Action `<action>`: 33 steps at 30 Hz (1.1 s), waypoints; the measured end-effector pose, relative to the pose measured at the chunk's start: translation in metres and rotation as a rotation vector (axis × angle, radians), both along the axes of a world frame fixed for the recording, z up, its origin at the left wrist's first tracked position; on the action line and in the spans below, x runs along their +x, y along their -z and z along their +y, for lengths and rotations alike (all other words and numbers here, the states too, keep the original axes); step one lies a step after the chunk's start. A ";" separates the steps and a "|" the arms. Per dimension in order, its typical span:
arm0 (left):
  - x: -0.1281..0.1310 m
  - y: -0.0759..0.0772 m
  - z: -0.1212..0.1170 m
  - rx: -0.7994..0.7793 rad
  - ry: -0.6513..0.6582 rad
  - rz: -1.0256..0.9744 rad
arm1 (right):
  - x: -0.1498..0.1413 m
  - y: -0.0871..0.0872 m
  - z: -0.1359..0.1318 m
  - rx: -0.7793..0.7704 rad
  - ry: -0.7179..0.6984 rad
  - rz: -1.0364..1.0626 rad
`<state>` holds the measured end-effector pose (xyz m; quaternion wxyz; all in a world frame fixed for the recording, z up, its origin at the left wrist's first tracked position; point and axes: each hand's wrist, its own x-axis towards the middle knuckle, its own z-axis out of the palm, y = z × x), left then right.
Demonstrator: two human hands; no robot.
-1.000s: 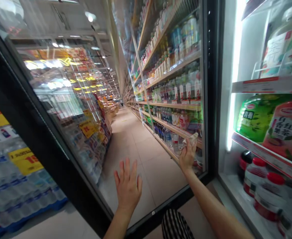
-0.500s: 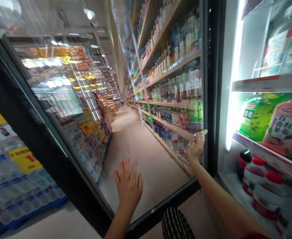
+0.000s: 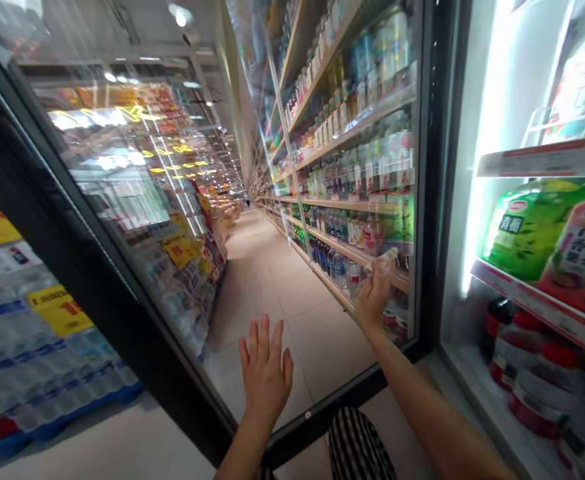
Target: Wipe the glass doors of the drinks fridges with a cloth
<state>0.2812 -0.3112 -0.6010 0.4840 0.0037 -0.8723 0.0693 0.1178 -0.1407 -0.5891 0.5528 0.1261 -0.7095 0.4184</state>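
Note:
A black-framed glass door (image 3: 272,280) stands in front of me, and shelves and an aisle show through or in its pane. My left hand (image 3: 266,373), fingers spread, is at the lower part of the glass and holds nothing. Farther right, near the door's right-hand frame (image 3: 430,267), my right hand (image 3: 374,300) grips a pale crumpled cloth (image 3: 388,257) against the pane. The cloth sticks out above the fingers; the rest of it is hidden in the hand.
To the right, a lit cooler holds green drink bottles (image 3: 522,230), pinkish bottles (image 3: 582,260) and red-capped bottles (image 3: 547,380) lower down. Packs of bottled water (image 3: 62,373) with yellow price signs (image 3: 60,310) are stacked at left. My knee in checked cloth (image 3: 357,443) is below the door.
My right hand first moved right with the cloth to the frame's edge, then came back left. My left hand stays spread at the glass. The view has shifted slightly.

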 end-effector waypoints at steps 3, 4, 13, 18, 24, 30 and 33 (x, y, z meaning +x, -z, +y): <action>-0.001 0.001 0.001 -0.006 -0.002 0.005 | 0.030 0.006 -0.033 0.125 -0.083 0.138; 0.000 0.001 0.000 -0.015 0.002 0.002 | 0.039 0.010 -0.041 0.235 -0.134 0.211; 0.019 -0.022 -0.016 0.054 -0.023 0.113 | -0.018 -0.010 0.019 -0.174 0.017 0.078; 0.014 -0.031 -0.017 0.101 -0.084 0.102 | 0.033 -0.006 -0.037 0.293 -0.191 0.276; 0.014 -0.026 -0.021 0.068 -0.079 0.080 | -0.010 -0.018 0.004 0.073 -0.037 0.159; 0.007 -0.021 -0.014 0.120 -0.084 0.134 | 0.000 -0.045 -0.009 0.088 -0.078 0.189; 0.006 -0.020 -0.016 0.110 -0.072 0.139 | 0.021 -0.036 -0.029 0.601 -0.207 0.428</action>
